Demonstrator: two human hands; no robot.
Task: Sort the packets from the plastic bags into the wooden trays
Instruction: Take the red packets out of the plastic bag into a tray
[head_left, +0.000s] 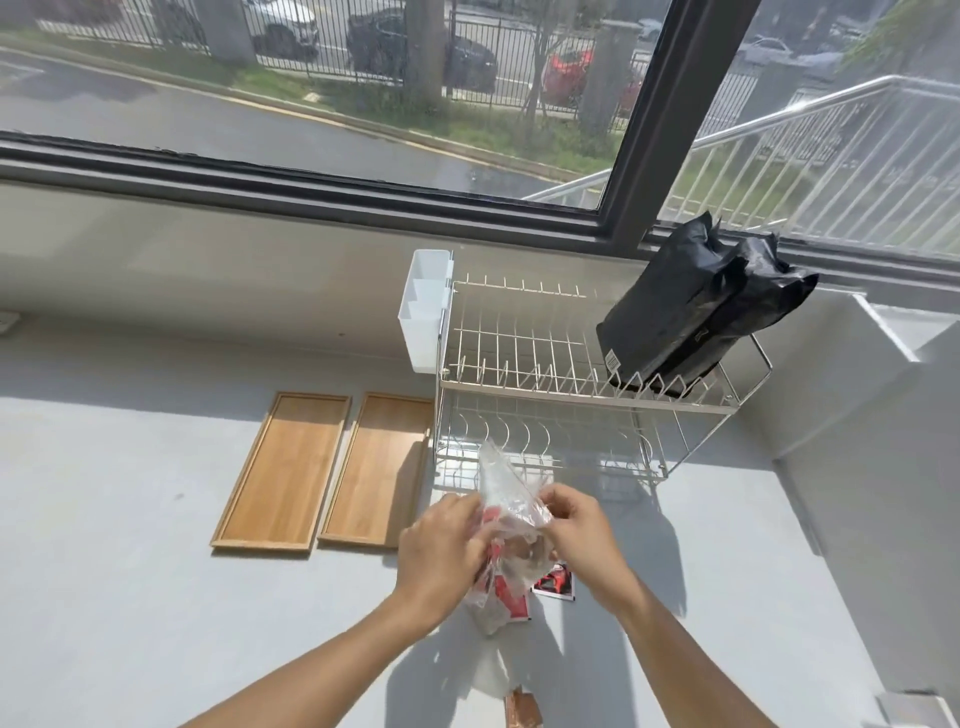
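Observation:
A clear plastic bag (506, 499) with red and white packets inside is held above the counter by both hands. My left hand (441, 545) grips its left side and my right hand (582, 530) pinches its right side near the top. A red and black packet (556, 582) lies on the counter just below my right hand. Two wooden trays lie side by side to the left, the left tray (283, 470) and the right tray (379, 467), both with nothing in them. A brown packet (522, 706) shows at the bottom edge.
A two-tier wire dish rack (545, 395) stands right behind the bag, with a white cutlery holder (423, 312) on its left side and black bags (696, 306) on its top tier. A window ledge runs along the back; a white wall (883, 415) closes the right.

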